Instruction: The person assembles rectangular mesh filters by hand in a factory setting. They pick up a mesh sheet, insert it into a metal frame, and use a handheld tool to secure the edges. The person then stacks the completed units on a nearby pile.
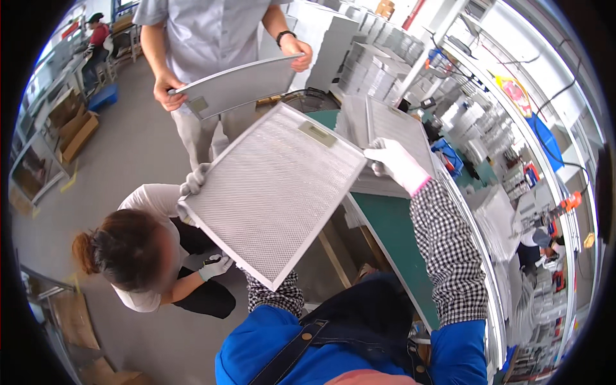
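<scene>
A square metal mesh filter panel (276, 199) with a pale frame and a small inset latch plate is held up, tilted, before me. My left hand (194, 179), in a greyish glove, is closed round its left corner; the panel hides most of that forearm. At the right corner, my right hand (394, 162), in a white glove with a pink cuff, pinches the frame. Just behind this hand, a stack of similar filter panels (401, 131) stands on the green-topped table (401, 247).
Across from me a standing person holds another filter panel (247, 86) in both hands. A person (135, 250) crouches close at my left, a small dark object in one gloved hand. A floor fan (305, 99) stands beyond; metal racking (568, 256) runs along the right.
</scene>
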Demonstrator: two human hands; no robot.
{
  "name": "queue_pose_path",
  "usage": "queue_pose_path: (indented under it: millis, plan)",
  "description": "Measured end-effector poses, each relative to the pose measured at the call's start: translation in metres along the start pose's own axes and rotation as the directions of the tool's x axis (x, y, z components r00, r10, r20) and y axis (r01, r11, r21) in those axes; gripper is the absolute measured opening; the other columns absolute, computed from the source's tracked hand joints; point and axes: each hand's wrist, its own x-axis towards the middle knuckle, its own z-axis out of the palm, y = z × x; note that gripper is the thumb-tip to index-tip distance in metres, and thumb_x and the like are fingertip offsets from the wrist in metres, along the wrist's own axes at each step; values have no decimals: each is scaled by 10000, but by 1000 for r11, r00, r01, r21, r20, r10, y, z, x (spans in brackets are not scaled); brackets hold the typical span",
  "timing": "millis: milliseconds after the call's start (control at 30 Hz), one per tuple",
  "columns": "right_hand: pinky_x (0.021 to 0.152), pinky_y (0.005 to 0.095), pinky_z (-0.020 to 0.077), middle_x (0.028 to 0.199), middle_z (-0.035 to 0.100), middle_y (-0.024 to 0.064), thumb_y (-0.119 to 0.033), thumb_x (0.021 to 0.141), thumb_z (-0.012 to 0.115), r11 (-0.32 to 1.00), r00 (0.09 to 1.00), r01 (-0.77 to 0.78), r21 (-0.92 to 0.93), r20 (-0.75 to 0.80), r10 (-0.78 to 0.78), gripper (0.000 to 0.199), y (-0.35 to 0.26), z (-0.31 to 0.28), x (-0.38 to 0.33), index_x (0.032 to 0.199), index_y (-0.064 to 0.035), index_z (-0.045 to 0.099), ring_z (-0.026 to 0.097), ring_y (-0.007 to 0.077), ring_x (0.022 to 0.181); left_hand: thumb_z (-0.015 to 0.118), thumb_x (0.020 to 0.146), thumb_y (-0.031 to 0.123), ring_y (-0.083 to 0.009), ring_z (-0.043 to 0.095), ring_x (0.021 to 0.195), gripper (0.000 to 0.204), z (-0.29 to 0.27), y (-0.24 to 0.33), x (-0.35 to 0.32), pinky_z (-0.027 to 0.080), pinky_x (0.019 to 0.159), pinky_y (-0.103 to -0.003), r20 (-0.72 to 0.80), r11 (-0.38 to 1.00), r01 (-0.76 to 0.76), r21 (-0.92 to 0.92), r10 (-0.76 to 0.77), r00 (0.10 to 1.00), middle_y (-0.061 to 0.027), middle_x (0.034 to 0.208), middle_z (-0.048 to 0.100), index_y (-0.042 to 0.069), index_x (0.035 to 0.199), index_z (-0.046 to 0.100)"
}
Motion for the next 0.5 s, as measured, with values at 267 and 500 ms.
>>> queue_pose_path:
  millis: [267, 500]
  plan:
    - [697, 294, 517, 934, 702, 59, -388, 997, 603, 758, 950, 283, -587, 65, -305, 428, -80, -3, -7, 1109, 18, 680, 655, 138, 815, 591, 961, 495, -183, 572, 1010, 413, 9, -37, -16, 378, 1047, -389, -33, 993, -46, -107, 42, 999, -32, 1137, 629, 176, 1212, 671]
    - [1048, 373, 453, 1285, 660, 217, -433, 988, 579, 738, 964, 161, -655, -57, -261, 596, -97, 15, 13, 1313, 65, 604, 631, 292, 1172, 598, 959, 493, -182, 580, 1025, 370, 26, -77, -29, 383, 1035, -378, -78, 981, -4, -194, -11, 997, -30, 1187, 642, 216, 1187, 688]
